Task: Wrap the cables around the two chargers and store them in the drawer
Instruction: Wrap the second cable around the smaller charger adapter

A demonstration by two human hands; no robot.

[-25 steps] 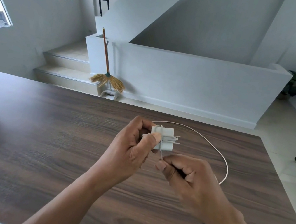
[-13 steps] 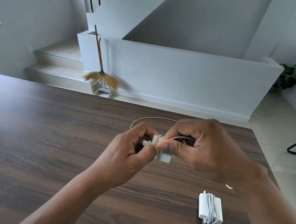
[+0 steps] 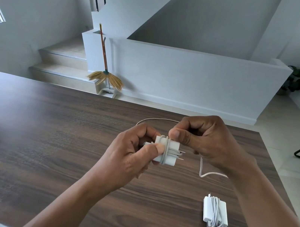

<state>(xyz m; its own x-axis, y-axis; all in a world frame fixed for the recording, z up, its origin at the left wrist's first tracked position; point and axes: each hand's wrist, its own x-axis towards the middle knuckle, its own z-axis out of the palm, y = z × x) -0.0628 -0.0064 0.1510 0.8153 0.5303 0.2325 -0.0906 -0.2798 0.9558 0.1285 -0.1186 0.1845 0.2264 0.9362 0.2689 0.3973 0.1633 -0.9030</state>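
Here, a person stands at a dark wooden table (image 3: 43, 135), seen from a camera on their head, both bare hands raised over it. At the far left edge sits a dark object, too cropped to identify. Moving toward the middle, the left hand (image 3: 131, 153) grips a small white charger (image 3: 171, 152), thumb pressed on its near face and fingers curled behind it. The charger's two metal prongs point right, toward the other hand. Several turns of white cable (image 3: 202, 172) already cross the block from top to bottom. Just right of it, the right hand (image 3: 202, 137) is clenched round the cable, thumb tip touching the charger's top edge where the newest turn lies. The free cable hangs from this hand and trails loose on the table below it, while another stretch arcs behind both hands. The next turn probably means carrying the cable down across the block, at right angles to the prongs (the right hand is the nearer one). Further right, near the table's front corner, a second charger (image 3: 215, 212) lies flat, already wrapped. No drawer is in view.
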